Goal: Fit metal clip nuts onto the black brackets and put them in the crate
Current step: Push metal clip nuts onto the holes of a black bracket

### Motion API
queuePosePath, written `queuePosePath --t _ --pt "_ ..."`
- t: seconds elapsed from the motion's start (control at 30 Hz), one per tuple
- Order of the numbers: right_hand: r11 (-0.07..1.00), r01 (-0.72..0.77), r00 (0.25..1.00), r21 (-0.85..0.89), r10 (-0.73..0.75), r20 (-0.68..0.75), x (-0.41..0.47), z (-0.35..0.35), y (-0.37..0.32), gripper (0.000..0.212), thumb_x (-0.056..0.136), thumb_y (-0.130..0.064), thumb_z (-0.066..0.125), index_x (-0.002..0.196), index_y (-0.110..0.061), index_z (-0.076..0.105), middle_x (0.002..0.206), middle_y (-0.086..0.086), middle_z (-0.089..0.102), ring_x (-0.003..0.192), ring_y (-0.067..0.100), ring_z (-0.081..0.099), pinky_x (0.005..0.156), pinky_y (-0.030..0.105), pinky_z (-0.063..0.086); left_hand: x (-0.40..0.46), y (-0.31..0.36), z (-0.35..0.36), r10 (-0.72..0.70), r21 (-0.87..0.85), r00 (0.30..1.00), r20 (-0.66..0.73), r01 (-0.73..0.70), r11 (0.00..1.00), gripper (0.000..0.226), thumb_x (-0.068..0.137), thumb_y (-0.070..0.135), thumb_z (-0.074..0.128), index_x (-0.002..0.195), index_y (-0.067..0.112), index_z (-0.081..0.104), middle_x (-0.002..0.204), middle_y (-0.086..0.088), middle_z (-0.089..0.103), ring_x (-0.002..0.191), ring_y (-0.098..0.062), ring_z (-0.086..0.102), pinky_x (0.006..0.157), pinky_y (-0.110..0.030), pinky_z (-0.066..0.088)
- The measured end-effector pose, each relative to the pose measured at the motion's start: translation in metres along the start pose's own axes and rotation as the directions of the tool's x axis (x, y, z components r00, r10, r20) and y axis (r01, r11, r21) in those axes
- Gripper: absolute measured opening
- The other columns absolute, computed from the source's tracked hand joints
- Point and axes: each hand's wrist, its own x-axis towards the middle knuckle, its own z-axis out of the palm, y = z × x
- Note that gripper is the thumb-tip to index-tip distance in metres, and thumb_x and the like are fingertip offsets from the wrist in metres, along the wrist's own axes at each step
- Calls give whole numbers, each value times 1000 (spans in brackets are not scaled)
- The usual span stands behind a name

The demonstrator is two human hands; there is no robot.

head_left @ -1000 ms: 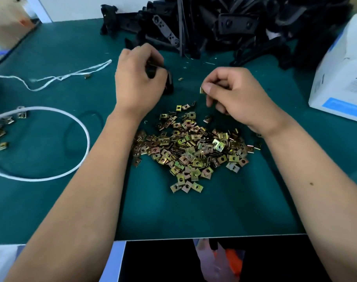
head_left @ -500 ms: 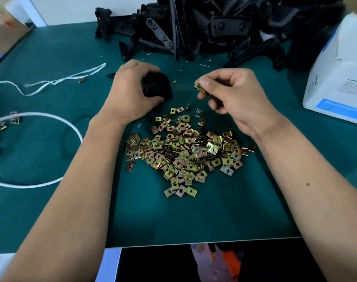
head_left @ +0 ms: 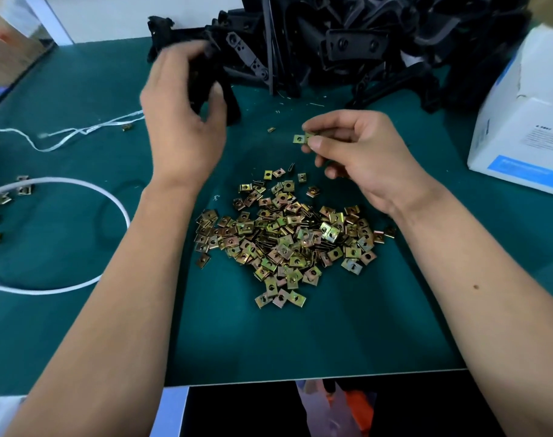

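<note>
Clip nut (head_left: 301,138): square, brass-yellow, centre hole (pinched by right hand (head_left: 360,159)). Black bracket (head_left: 217,89): gripped in left hand (head_left: 182,121), near bench (head_left: 316,335) far edge. Loose clip nuts (head_left: 288,238): heaped mid-bench.

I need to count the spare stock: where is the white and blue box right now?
In the head view the white and blue box stands at the right edge of the green table, beside the heap of black brackets and beyond the right hand.

place: small-parts assembly workbench | surface: dark green felt-like table mat (head_left: 300,335) | centre of mat: loose heap of brass-coloured square metal clip nuts (head_left: 288,238) | behind heap: pile of black plastic brackets (head_left: 347,42) | right of heap: white-and-blue cardboard box (head_left: 521,121)
</note>
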Motion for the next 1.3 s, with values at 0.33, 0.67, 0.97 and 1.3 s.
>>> queuePosePath --t 0.33,0.67,0.97,1.3 --pt "999 12 998 -43 -15 -54 1 0 2 18 95 1 67 102 -13 77 83 -1 71 70 8 62 53 20 48 17 -5 -22 -569 -756 766 298 554 350 12 104 16 46 101 13 57 88 -3 63 71 -17 57 52 -25 33" --pt "998 -44 999 34 45 -15 -3 8 -4 21 105 -2 53 99 -12 70 89 3 67 76 12 66 60 25 52 1 7 -5 -377 -512 554 742 832 216 14 79 10 73 91 12 67 79 -3 74 65 -10 69 52 -10 48" --pt "992 -83 996 95 87 -37 -4 5 -5 18 103 -5 57 106 -9 74 82 5 67 71 12 64 61 22 52 7 -14 -13 -628 -748 514 584 642 -170 10 80 12 76 91 12 75 87 -5 72 71 -13 69 68 -19 59" --pt "993 -70 994 96 78 -73 -3 8 -3 14 100 -5 63 98 -6 76 84 8 71 73 13 66 65 21 53 9 -31 -11 -646 -741 428 632 579 -341 23 93 3 68 70 6 68 70 -3 64 63 -16 63 77 -24 52"
